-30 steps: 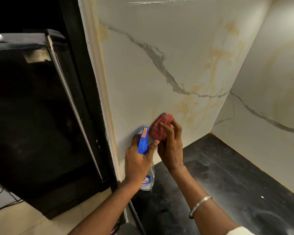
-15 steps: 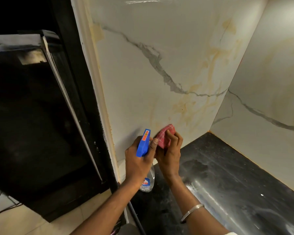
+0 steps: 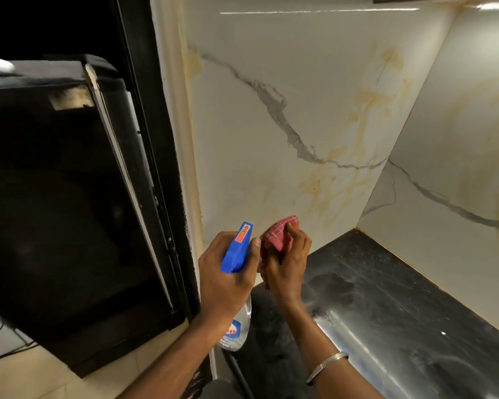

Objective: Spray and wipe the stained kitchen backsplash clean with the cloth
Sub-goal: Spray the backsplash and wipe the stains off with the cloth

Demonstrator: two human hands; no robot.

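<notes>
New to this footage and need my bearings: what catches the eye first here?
Low in the centre, the left hand grips a blue-topped spray bottle while the right hand bunches a red cloth close to the backsplash. Yellowish stains streak that pale wall above the black countertop.

Both forearms bare, left hand (image 3: pixel 222 289) and right hand (image 3: pixel 285 269) bare too. Right wrist: thin silver-coloured bangle (image 3: pixel 326 367), shiny, approx. two slim bands side by side, sitting a little up the arm. Left thumbnail short, plain.
</notes>
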